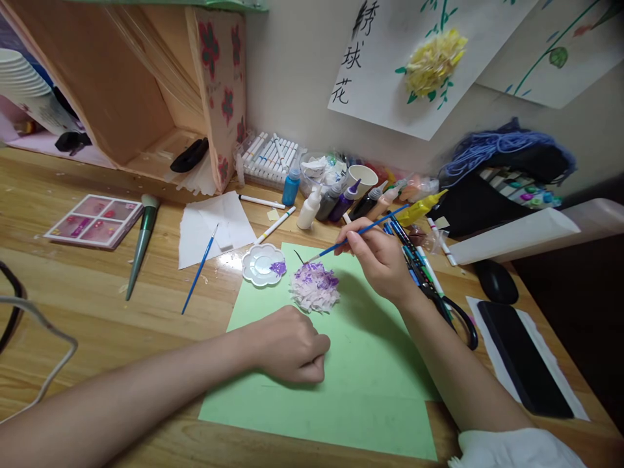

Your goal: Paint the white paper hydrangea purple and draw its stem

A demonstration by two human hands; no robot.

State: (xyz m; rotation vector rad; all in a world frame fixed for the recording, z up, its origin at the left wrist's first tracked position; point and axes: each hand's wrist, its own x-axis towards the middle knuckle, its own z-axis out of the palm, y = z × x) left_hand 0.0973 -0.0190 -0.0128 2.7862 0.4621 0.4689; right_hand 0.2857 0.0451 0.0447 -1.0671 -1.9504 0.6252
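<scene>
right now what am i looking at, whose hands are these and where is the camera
No machine here: these are one person's two bare hands, filmed by a camera on their head, looking forward and down. The right hand holds a thin blue brush, its tip by a white paper flower dabbed purple. The left hand, curled shut, rests on the green sheet under the flower. Also on the wooden table: a white palette with purple paint, a second brush, paint bottles and scissors.
</scene>
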